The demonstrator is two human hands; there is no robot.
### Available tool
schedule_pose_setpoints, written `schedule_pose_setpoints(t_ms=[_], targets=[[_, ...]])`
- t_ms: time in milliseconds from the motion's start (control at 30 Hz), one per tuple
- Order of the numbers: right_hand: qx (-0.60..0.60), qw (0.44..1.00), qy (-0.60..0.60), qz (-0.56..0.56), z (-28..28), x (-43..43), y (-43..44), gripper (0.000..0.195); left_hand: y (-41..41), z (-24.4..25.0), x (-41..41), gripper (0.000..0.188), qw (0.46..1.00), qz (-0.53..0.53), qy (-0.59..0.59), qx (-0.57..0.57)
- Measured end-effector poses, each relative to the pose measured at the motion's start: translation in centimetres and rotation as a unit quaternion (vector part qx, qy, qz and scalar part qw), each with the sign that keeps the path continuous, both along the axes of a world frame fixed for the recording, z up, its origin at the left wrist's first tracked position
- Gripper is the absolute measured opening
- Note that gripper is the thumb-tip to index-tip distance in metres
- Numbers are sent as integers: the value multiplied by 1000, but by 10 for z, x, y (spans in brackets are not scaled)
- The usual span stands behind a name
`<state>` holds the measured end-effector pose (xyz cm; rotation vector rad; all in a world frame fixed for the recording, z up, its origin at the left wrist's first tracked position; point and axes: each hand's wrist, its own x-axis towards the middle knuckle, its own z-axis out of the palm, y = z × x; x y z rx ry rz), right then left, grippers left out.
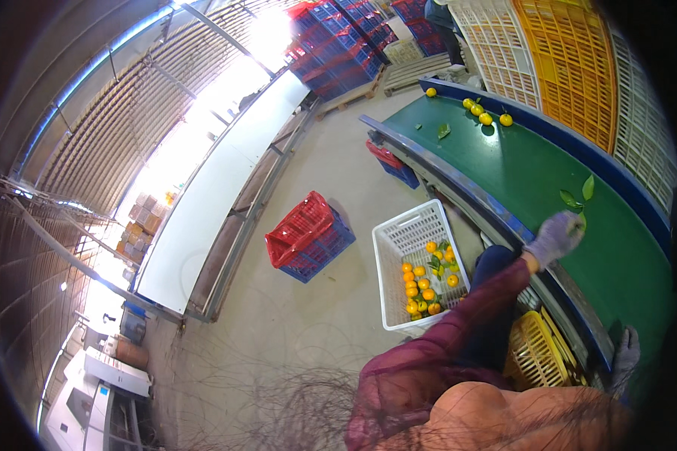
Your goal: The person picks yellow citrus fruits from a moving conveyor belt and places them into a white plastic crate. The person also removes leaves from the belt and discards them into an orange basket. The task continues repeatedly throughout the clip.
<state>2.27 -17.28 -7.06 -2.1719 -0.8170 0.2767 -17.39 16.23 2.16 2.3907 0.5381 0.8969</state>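
My left hand [554, 239], in a pale purple knit glove, reaches over the green conveyor belt [519, 169]. A citrus sprig with green leaves [586, 189] sticks out from its closed fingers; whether a fruit is inside the grip is hidden. My right hand [626, 356], also gloved, lies at the near side of the belt with its fingers stretched out and nothing visible in them. Farther up the belt are several yellow-orange citrus fruits [485, 119] and a loose leaf [443, 131]. Beside my leg, a white plastic crate [379, 265] holds several citrus fruits [423, 283], some with leaves.
A blue crate with red lining [316, 239] stands on the floor. Under the conveyor is a yellow basket [536, 346]. Tall white and orange crates [570, 67] border the belt's far side. A long white table [225, 186] runs left. Another person [448, 34] stands behind, near stacked crates [338, 51].
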Motion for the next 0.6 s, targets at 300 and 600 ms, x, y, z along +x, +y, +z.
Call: schedule_pose_setpoints(t_ms=[300,600], targets=[[-52,989,-134,-44,51,-52,13,29,-30,-47,17,29,988,-103,32,111],[-121,990,-54,-41,95,-62,21,30,-22,-26,19,34,973,-134,187,14]])
